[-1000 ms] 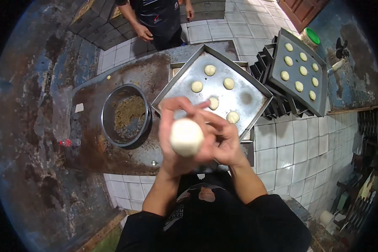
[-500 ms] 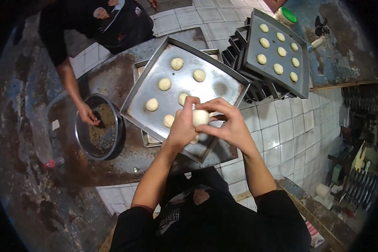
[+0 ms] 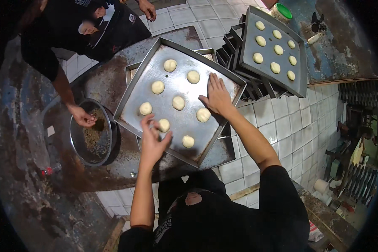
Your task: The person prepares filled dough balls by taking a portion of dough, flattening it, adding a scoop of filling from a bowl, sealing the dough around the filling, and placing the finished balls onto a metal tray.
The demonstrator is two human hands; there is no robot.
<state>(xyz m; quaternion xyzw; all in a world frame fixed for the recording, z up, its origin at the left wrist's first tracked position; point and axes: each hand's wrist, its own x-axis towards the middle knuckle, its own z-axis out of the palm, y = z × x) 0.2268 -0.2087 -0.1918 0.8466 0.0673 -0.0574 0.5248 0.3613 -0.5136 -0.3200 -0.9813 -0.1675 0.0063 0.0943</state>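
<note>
A square metal baking tray [image 3: 126,110] lies in front of me with several pale round dough balls on it, among them a middle one [image 3: 178,103]. My right hand [image 3: 218,100] rests flat on the tray's right part, fingers stretched out; what is under the palm is hidden. Just below its wrist sits a slightly flattened dough ball [image 3: 203,115]. My left hand [image 3: 154,140] hovers over the tray's near left edge, fingers spread and holding nothing. Close by its fingers is another dough ball [image 3: 164,125], partly covered by them.
At left, a co-worker's hand [image 3: 83,116] reaches into a round metal basin [image 3: 72,138] of brownish crumbly filling. Stacked trays stand at the far right, the top tray [image 3: 299,63] carrying several dough balls. Behind them is a green-lidded tub [image 3: 284,11]. Another tray lies under mine.
My hands have parted; the dough ball held between them is out of sight. The right hand went flat onto the tray, the left moved left. The view shifted slightly.
</note>
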